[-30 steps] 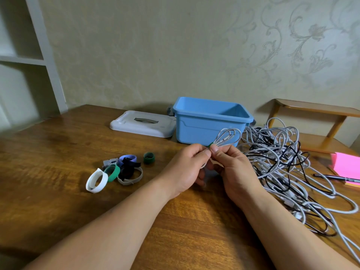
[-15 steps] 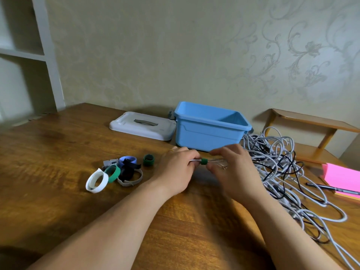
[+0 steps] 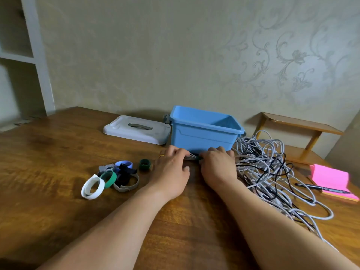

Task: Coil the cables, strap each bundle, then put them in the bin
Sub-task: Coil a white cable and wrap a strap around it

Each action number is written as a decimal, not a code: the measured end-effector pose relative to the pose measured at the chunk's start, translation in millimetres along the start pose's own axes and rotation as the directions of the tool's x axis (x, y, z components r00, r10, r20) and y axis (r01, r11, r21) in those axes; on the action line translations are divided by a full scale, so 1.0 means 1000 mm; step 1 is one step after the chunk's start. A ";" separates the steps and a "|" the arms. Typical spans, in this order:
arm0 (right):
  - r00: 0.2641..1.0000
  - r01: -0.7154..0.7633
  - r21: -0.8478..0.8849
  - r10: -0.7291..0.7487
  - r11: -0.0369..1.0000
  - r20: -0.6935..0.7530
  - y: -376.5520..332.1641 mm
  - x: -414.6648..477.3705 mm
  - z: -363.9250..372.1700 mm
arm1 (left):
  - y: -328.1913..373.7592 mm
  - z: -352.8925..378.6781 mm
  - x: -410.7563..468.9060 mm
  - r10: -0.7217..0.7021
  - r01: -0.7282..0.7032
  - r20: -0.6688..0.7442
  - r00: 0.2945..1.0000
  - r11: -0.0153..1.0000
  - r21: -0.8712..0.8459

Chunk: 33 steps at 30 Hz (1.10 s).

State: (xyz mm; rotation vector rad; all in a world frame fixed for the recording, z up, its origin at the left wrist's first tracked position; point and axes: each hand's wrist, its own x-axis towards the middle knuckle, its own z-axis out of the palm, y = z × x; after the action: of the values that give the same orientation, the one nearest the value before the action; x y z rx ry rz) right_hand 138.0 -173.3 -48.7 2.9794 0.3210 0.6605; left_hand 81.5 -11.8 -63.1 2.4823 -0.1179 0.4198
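Both hands meet over the wooden table (image 3: 58, 152), close to its far edge, just in front of the near wall of the blue bin (image 3: 202, 140). Between them is a small cable bundle (image 3: 191, 157) of grey cable with a dark green strap (image 3: 198, 158) round it. It is low over the wood, and I cannot tell if it touches.

The left hand (image 3: 171, 168) covers the bundle's left end, its fingers (image 3: 180, 152) pressed together and bent down over the strands, thumb out to the side. The right hand (image 3: 218, 166) grips the other end at the strap, fingers curled over it and hiding most of it. The bin stands open, with its white lid (image 3: 136, 129) flat just to its left along the far edge.

Left of the hands, toward the table's middle, lies a cluster of loose straps: a white loop (image 3: 92, 187), a green one (image 3: 109, 178), a grey one (image 3: 126, 185), a black one (image 3: 124, 170), a lavender one (image 3: 123, 164) and a dark green roll (image 3: 144, 164) (this last a little apart from the rest).

A tangle of grey and black cables (image 3: 268, 168) sprawls from the bin's right side toward the table's near right. By the right edge are pink sticky notes (image 3: 329, 178) with a pen (image 3: 321, 188) across their near edge.
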 end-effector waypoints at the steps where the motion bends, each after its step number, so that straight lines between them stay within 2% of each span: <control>1: 1.000 0.019 0.034 -0.018 0.999 -0.019 0.000 -0.002 -0.002 | 0.001 0.000 -0.001 0.002 -0.002 0.003 1.000 1.000 0.006; 3: 0.997 0.063 0.191 -0.052 0.980 -0.059 0.001 -0.007 -0.015 | 0.002 -0.001 -0.003 0.004 -0.004 0.012 1.000 1.000 0.000; 6: 0.986 0.111 0.445 -0.044 0.888 -0.159 0.013 -0.024 -0.045 | 0.003 -0.003 -0.005 0.037 -0.037 -0.009 0.999 0.999 -0.019; 8: 0.985 0.108 0.509 -0.024 0.854 -0.169 0.032 -0.040 -0.063 | 0.006 -0.005 -0.009 0.081 -0.082 -0.042 0.996 0.996 -0.022; 11: 0.996 0.013 0.563 0.037 0.826 -0.078 0.074 -0.067 -0.085 | 0.023 -0.011 -0.023 0.130 -0.131 -0.021 0.991 0.988 -0.077; 16: 0.988 -0.148 0.532 0.144 0.834 0.049 0.135 -0.115 -0.102 | 0.072 -0.006 -0.056 0.218 -0.191 0.177 0.960 0.969 -0.160; 19: 0.974 -0.172 0.467 0.079 0.867 0.213 0.154 -0.137 -0.109 | 0.096 0.010 -0.073 0.299 -0.256 0.284 0.911 0.950 -0.178; 22: 0.935 -0.127 0.355 -0.008 0.926 0.354 0.154 -0.150 -0.111 | 0.117 0.026 -0.081 0.361 -0.333 0.360 0.860 0.933 -0.140; 24: 0.915 -0.109 0.284 -0.016 0.953 0.402 0.150 -0.153 -0.108 | 0.128 0.034 -0.078 0.380 -0.376 0.368 0.848 0.923 -0.086; 27: 0.919 -0.120 0.252 0.012 0.960 0.393 0.144 -0.152 -0.104 | 0.137 0.042 -0.075 0.373 -0.410 0.381 0.846 0.912 0.019; 33: 0.916 -0.212 0.322 0.073 0.923 0.395 0.140 -0.142 -0.100 | 0.130 0.040 -0.071 0.409 -0.457 0.287 0.866 0.881 0.123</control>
State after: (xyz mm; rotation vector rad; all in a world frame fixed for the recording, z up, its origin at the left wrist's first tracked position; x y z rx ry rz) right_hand -4.2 -338.5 0.0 3.4115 0.2104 0.0175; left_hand 1.9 -141.1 -44.1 2.6799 -0.7923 0.3019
